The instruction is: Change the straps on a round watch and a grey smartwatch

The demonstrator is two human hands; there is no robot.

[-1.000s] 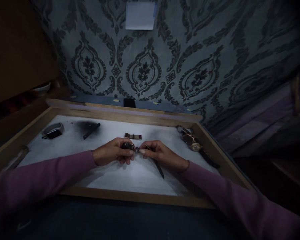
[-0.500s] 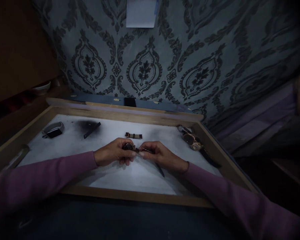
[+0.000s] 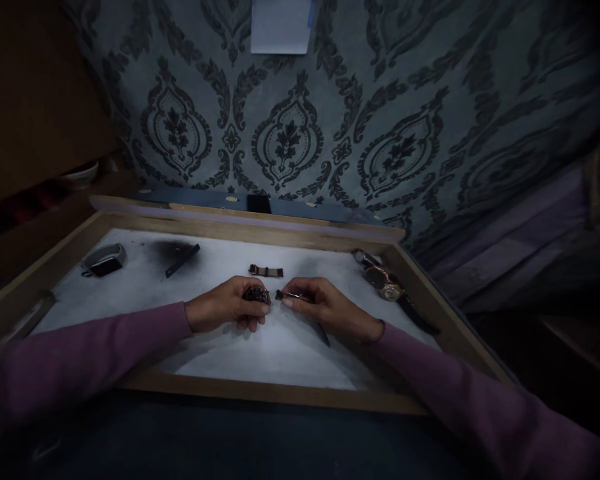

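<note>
The watch head (image 3: 257, 295) lies pinched in the left hand (image 3: 229, 306); just right of it, the right hand (image 3: 329, 307) pinches a dark piece (image 3: 279, 295).

It looks like a home, judging by the ornate patterned wallpaper (image 3: 330, 120) and purplish fabric (image 3: 525, 243)

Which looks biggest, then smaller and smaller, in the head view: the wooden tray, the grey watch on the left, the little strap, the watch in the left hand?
1. Wooden tray, largest by far
2. Grey watch
3. Little strap and held watch: too alike to rank; the left hand partly covers that watch
</note>
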